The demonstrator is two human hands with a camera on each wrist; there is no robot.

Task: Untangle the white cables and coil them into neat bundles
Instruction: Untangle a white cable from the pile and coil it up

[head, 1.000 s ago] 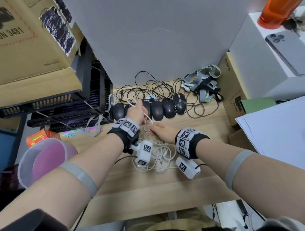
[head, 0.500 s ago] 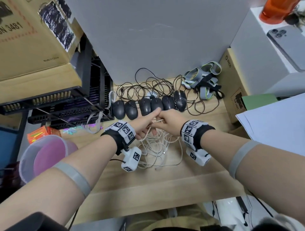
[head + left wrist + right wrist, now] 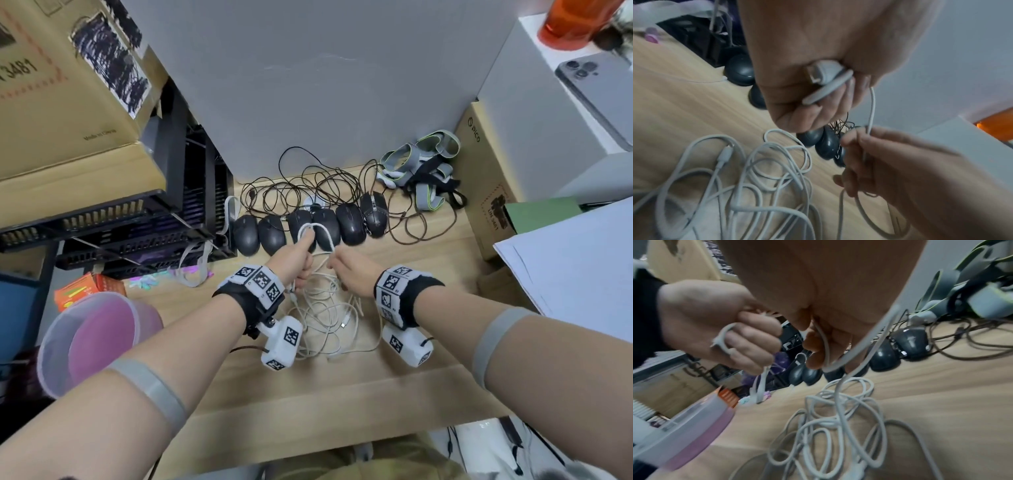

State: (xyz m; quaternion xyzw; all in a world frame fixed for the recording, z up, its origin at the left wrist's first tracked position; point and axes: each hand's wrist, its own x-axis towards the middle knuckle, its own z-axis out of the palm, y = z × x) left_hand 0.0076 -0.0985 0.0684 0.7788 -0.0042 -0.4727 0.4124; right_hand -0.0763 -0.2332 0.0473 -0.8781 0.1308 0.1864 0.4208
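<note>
A loose tangle of white cables [image 3: 325, 318] lies on the wooden desk [image 3: 342, 394] between my wrists. My left hand [image 3: 297, 257] is curled into a fist round one white cable [image 3: 317, 229], which loops over its finger just in front of the mice. In the left wrist view its fingers [image 3: 812, 104] clamp the strand and a white USB plug [image 3: 823, 73]. Just right of it, my right hand [image 3: 347, 270] pinches the same strand [image 3: 871, 105] between thumb and fingertips [image 3: 816, 352]. The rest of the tangle [image 3: 838, 418] hangs slack onto the desk.
Several black mice [image 3: 349, 224] sit in a row just beyond my hands, with dark cords [image 3: 308, 185] behind them. Grey straps [image 3: 421, 164] lie at the back right. A pink tub [image 3: 92, 339] and black crates [image 3: 137, 222] are at the left, white paper [image 3: 565, 267] at the right.
My hands came together over the tangle. The left hand has since lifted a loop of white cable toward the mice, and the right hand now pinches the strand beside it.
</note>
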